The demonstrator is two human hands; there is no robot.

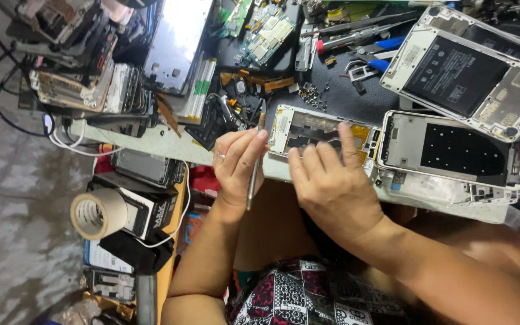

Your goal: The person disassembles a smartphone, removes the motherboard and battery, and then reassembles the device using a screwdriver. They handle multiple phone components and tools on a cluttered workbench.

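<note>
Item in hand: opened white phone frame (317, 132), laid flat at the near edge of the workbench (170, 144), between the two hands. Its back cover is already off and bare inner metal and a yellow patch are exposed; whether any board or screws remain inside cannot be made out, so the strip-down is judged part done.

Right hand (332, 183): laid over the frame's near edge, forefinger stretched onto the frame, other fingers loosely curled; nothing is gripped.

Left hand (239, 165): closed in a pinch on a slim metal screwdriver (255, 162), tip pointing toward the frame's left end; a ring is worn.

Alongside: a second opened phone shell (452, 153) just right of the frame; an opened tablet with black battery (470, 69) beyond it; loose circuit boards (263, 30); blue-handled pliers (380, 54).

Below the bench: a roll of tape (97, 213).

Obscured: the frame's lower edge is covered by the right hand; the stacked parts at far left are too cluttered to identify.
</note>
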